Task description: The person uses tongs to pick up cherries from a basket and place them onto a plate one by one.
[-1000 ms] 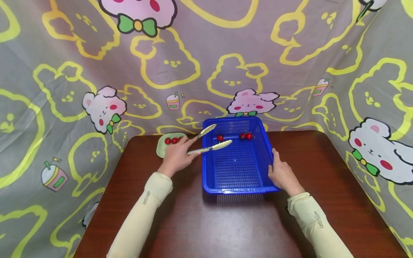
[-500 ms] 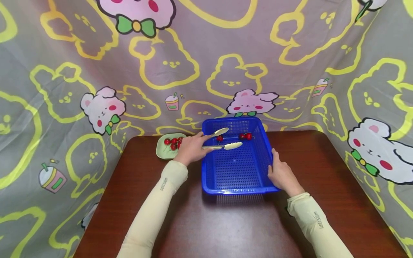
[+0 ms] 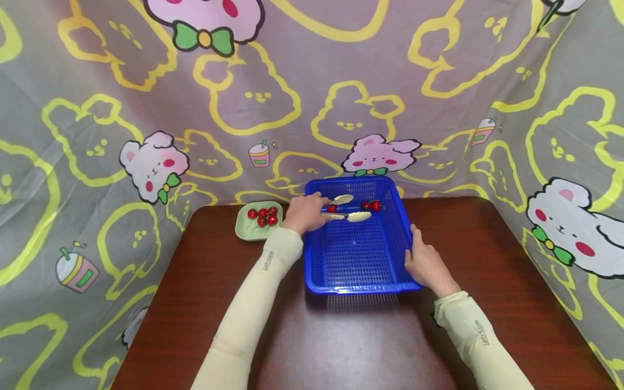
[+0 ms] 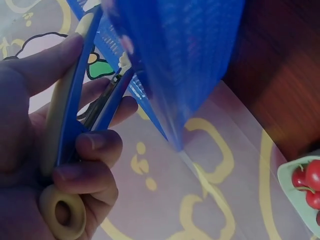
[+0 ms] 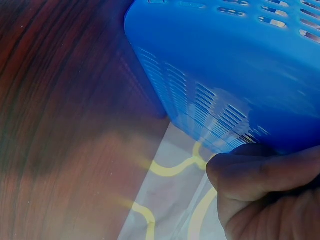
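My left hand (image 3: 306,213) grips a pair of tongs (image 4: 75,95) with cream tips, its fingers curled round the handles. In the head view the spread tips (image 3: 358,216) reach over the left side of a blue perforated basket (image 3: 361,254), on either side of a red cherry (image 3: 332,208). Two more cherries (image 3: 374,206) lie together at the far end of the basket. My right hand (image 3: 429,265) holds the basket's right rim, with the thumb side showing against the blue wall in the right wrist view.
A pale green dish (image 3: 244,230) with several cherries (image 3: 263,216) stands on the brown table (image 3: 195,292), left of the basket. A patterned cloth (image 3: 273,70) hangs close behind the table and along both sides.
My left hand has moved right with the tongs, from over the green dish to the basket's left rim. More of the dish's cherries show. The right hand and the basket have stayed put.
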{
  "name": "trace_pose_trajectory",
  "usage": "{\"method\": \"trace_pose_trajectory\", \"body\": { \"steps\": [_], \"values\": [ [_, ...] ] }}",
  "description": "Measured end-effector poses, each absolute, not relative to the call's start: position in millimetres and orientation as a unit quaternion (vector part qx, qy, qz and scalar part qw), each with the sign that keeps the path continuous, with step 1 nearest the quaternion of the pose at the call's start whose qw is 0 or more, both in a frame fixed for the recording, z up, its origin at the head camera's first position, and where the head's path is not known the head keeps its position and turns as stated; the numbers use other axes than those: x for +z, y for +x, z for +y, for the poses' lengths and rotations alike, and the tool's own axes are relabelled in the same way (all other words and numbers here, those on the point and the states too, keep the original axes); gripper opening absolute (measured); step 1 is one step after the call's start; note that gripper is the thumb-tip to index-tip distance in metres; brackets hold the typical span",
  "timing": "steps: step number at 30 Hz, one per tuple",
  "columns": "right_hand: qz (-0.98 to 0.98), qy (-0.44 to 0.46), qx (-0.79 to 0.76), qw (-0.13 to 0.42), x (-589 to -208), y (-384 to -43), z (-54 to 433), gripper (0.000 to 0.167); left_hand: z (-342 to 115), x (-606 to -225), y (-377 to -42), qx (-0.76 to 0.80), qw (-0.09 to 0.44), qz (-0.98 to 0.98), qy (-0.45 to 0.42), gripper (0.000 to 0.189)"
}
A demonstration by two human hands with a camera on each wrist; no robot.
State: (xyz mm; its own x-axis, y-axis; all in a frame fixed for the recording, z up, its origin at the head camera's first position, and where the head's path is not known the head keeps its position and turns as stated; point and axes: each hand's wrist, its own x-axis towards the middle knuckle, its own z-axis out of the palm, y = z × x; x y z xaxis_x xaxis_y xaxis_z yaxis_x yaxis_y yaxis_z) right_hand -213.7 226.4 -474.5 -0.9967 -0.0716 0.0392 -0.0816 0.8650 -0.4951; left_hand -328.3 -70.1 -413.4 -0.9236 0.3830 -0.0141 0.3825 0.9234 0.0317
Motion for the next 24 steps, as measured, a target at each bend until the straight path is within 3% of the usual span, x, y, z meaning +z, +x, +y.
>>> {"method": "trace_pose_trajectory", "body": {
  "steps": [24],
  "values": [
    [-0.965, 0.043, 0.257, 0.010, -474, -214, 226, 0.068, -38, -407, -345, 0.001, 0.025, 0.985, 0.172, 0.039]
  ]
}}
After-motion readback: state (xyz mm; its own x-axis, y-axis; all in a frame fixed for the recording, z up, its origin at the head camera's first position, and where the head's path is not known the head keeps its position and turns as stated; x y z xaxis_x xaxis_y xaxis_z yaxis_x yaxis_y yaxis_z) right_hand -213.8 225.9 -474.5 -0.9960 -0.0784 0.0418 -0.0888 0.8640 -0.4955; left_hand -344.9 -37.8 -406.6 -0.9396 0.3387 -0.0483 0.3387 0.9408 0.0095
